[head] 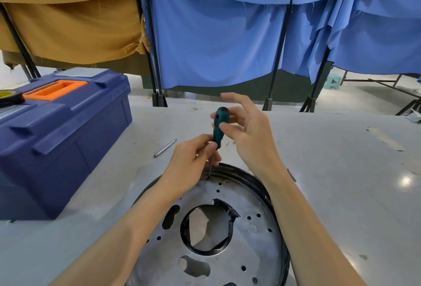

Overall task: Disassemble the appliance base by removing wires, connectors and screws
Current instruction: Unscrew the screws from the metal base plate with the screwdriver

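1. The appliance base point(248, 251), a round metal plate with a black rim and a large torn-edged hole in its middle, lies flat on the desk point(341, 190) at the near centre, between the two forearms.
2. A screwdriver point(219, 123) with a teal and black handle stands nearly upright over the far edge of the base, its thin shaft running down to a screw point(208, 178) just inside the rim.
3. The left grip point(189, 162) is closed around the bottom of the handle and the top of the shaft, fingers curled and thumb tip pressed against the handle. It sits just above the far rim of the base.
4. The right grip point(248, 137) is half open: thumb and one finger pinch the upper handle from either side, while the forefinger points out straight, free of the tool. It hangs above and beyond the base, not touching it.
5. On the left of the desk sits a blue toolbox point(59, 139) with an orange handle, a roll of tape point(10, 98) on its lid.
6. A loose metal bit point(165, 148) lies on the desk between the toolbox and the left grip.
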A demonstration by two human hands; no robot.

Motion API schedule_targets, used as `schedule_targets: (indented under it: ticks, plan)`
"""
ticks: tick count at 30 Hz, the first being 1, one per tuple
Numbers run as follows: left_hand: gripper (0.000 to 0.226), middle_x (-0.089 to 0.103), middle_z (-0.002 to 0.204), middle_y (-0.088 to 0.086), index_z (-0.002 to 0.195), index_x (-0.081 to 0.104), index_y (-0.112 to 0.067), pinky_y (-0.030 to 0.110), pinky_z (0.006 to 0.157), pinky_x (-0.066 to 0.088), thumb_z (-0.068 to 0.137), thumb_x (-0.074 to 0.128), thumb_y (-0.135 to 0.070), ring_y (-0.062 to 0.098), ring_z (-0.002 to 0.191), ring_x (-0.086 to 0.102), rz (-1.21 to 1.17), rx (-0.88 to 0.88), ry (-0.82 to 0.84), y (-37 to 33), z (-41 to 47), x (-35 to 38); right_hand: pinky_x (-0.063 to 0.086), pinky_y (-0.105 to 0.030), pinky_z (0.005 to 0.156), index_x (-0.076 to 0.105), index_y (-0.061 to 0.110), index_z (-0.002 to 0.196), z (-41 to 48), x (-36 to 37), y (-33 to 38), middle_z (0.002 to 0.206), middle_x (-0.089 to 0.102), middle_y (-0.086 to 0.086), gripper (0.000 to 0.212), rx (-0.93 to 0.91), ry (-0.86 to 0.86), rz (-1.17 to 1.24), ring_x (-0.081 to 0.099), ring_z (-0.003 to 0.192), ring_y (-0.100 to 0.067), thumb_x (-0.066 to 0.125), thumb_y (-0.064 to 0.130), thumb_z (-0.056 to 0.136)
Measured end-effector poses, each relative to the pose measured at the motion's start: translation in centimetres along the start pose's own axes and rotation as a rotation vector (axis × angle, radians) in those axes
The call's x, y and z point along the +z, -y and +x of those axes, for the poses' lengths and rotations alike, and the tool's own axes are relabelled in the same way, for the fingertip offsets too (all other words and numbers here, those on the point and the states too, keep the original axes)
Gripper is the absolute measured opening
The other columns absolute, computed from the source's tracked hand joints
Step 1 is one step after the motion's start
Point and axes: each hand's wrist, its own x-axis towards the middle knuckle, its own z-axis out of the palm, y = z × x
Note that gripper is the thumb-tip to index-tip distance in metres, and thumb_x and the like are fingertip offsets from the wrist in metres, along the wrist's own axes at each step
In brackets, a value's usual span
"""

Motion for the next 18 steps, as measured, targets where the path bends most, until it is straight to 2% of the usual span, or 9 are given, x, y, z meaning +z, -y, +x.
schedule_targets:
  ticks: [2, 4, 6, 8, 11, 13, 15, 16, 18]
  plan:
    - [0.017, 0.071, 0.076, 0.001, 0.097, 0.061, -0.025, 0.048, 0.08, 0.057, 0.099, 0.049, -0.014, 0.021, 0.075, 0.069, 0.006, -0.004, 0.007, 0.1, 0.0, -0.01, 0.054, -0.02, 0.081, 0.058, 0.014, 0.121, -0.07, 0.13, -0.04, 0.107, 0.068, -0.005, 0.037, -0.006, 0.02, 0.034, 0.065, 0.098, -0.015, 0.056, -0.007, 0.09]
    - [0.005, 0.071, 0.076, 0.0, 0.099, 0.059, -0.022, 0.046, 0.078, 0.057, 0.095, 0.057, -0.022, 0.017, 0.073, 0.069, 0.012, -0.005, -0.016, 0.18, 0.03, 0.03, 0.054, -0.019, 0.08, 0.062, 0.017, 0.117, -0.26, 0.42, -0.04, 0.112, 0.064, -0.002, 0.03, -0.022, 0.038, -0.001, 0.061, 0.102, -0.014, 0.064, 0.005, 0.09]
    - [0.018, 0.07, 0.076, -0.001, 0.102, 0.057, -0.02, 0.043, 0.075, 0.058, 0.089, 0.064, -0.03, 0.015, 0.07, 0.069, 0.033, -0.002, -0.041, 0.09, 0.02, 0.07, 0.051, -0.014, 0.077, 0.064, 0.024, 0.114, -0.31, 0.52, -0.03, 0.112, 0.058, 0.001, 0.032, -0.041, 0.027, -0.074, 0.057, 0.098, -0.008, 0.072, 0.014, 0.085]
    - [0.014, 0.07, 0.075, -0.001, 0.103, 0.058, -0.021, 0.042, 0.076, 0.058, 0.092, 0.059, -0.03, 0.014, 0.07, 0.069, 0.038, 0.015, -0.024, 0.09, 0.01, 0.05, 0.051, -0.013, 0.077, 0.064, 0.025, 0.118, -0.21, 0.36, 0.0, 0.107, 0.06, 0.002, 0.038, -0.033, 0.006, -0.072, 0.058, 0.093, -0.008, 0.071, 0.008, 0.084]
    - [0.013, 0.07, 0.075, 0.0, 0.098, 0.06, -0.02, 0.043, 0.078, 0.058, 0.1, 0.047, -0.022, 0.015, 0.073, 0.069, 0.036, 0.022, -0.009, 0.16, 0.01, -0.02, 0.055, -0.022, 0.084, 0.06, 0.017, 0.124, -0.05, 0.11, -0.02, 0.106, 0.068, -0.004, 0.043, 0.003, 0.018, 0.034, 0.066, 0.096, -0.013, 0.062, -0.005, 0.087]
    - [0.007, 0.07, 0.075, 0.0, 0.098, 0.06, -0.02, 0.043, 0.077, 0.058, 0.096, 0.054, -0.024, 0.015, 0.071, 0.069, 0.038, 0.009, -0.034, 0.26, 0.11, 0.01, 0.055, -0.025, 0.085, 0.061, 0.016, 0.123, -0.18, 0.32, -0.01, 0.114, 0.064, -0.003, 0.037, -0.002, 0.032, 0.018, 0.063, 0.101, -0.013, 0.065, 0.004, 0.088]
    - [0.017, 0.07, 0.076, -0.001, 0.1, 0.058, -0.021, 0.039, 0.073, 0.059, 0.089, 0.064, -0.032, 0.013, 0.069, 0.069, 0.045, -0.006, -0.064, 0.15, 0.13, 0.06, 0.053, -0.02, 0.082, 0.061, 0.023, 0.126, -0.31, 0.49, -0.05, 0.118, 0.055, 0.001, 0.044, -0.013, 0.025, -0.075, 0.057, 0.101, -0.008, 0.073, 0.018, 0.084]
    - [0.02, 0.069, 0.076, -0.002, 0.101, 0.057, -0.022, 0.037, 0.072, 0.058, 0.087, 0.065, -0.035, 0.012, 0.069, 0.069, 0.048, -0.006, -0.062, 0.14, 0.09, 0.1, 0.052, -0.017, 0.08, 0.061, 0.024, 0.128, -0.29, 0.49, -0.04, 0.116, 0.053, 0.001, 0.046, -0.016, 0.016, -0.104, 0.056, 0.098, -0.006, 0.074, 0.019, 0.084]
    - [0.014, 0.07, 0.077, -0.003, 0.105, 0.057, -0.026, 0.036, 0.074, 0.057, 0.093, 0.057, -0.034, 0.01, 0.072, 0.068, 0.052, 0.008, -0.035, 0.13, 0.04, 0.11, 0.052, -0.017, 0.081, 0.058, 0.024, 0.132, -0.18, 0.38, -0.01, 0.113, 0.059, -0.001, 0.049, -0.007, 0.0, -0.092, 0.058, 0.097, -0.006, 0.07, 0.011, 0.087]
